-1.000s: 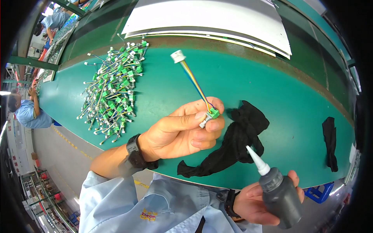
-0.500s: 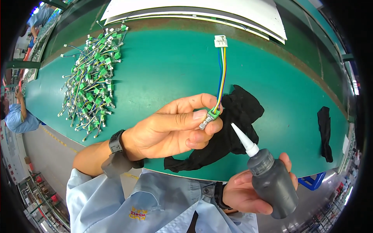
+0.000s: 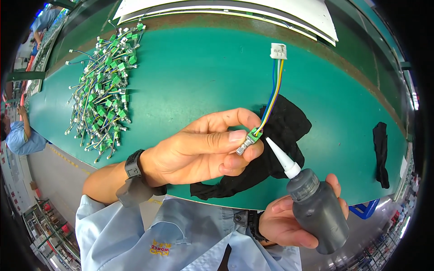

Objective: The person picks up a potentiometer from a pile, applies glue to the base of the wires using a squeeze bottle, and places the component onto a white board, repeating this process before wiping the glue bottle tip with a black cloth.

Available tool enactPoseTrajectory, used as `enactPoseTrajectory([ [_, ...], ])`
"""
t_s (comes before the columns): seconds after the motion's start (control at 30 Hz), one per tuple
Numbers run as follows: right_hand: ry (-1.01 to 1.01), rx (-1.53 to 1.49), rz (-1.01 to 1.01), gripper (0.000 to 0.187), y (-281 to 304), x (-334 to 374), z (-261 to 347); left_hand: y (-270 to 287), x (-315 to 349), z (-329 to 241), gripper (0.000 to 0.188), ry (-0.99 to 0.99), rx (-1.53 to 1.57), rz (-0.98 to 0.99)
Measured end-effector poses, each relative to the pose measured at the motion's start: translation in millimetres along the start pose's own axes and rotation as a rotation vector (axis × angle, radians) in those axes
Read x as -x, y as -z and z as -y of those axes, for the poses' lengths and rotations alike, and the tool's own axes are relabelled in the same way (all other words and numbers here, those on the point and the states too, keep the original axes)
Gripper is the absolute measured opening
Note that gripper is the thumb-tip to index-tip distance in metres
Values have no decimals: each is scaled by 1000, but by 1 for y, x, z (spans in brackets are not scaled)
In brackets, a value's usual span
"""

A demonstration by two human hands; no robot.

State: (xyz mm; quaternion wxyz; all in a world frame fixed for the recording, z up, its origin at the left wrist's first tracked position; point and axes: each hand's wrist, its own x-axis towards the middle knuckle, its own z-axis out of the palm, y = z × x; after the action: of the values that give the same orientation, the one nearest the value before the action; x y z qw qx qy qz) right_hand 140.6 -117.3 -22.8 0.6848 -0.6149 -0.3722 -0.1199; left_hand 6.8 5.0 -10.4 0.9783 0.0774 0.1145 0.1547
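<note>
Between thumb and fingers, my left hand (image 3: 203,147) pinches a small green potentiometer (image 3: 254,137) with a metal shaft that points down and left. Blue, yellow and white wires (image 3: 274,97) rise from it to a white plug connector (image 3: 278,51). My right hand (image 3: 294,221) is closed round a dark grey squeeze bottle (image 3: 320,212), tilted up to the left. Its white cone nozzle (image 3: 282,156) ends just right of the potentiometer, with a small gap between them. Behind both hands a crumpled black cloth (image 3: 282,122) lies on the green table.
A large pile of similar wired potentiometers (image 3: 101,95) covers the table's left side. Another black cloth strip (image 3: 381,153) lies at the far right. White panels (image 3: 226,13) stand along the back edge. A person in a blue shirt (image 3: 25,135) is at the far left.
My left hand has turned slightly, swinging the wires and white connector to the right. The nozzle tip has come a little closer to the potentiometer.
</note>
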Motion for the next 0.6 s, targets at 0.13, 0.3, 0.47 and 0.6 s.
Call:
enactPoseTrajectory([
  [0.13,-50,-40,84,72,7,0,1,6,3,-1,22,5,82,109],
  [0.3,-68,43,-12,72,-11,-2,6,5,2,0,22,5,74,108],
  [0.47,17,58,80,72,4,-2,-6,5,3,0,22,1,65,108],
  [0.6,-16,40,55,72,4,0,-5,5,3,0,22,3,62,102],
])
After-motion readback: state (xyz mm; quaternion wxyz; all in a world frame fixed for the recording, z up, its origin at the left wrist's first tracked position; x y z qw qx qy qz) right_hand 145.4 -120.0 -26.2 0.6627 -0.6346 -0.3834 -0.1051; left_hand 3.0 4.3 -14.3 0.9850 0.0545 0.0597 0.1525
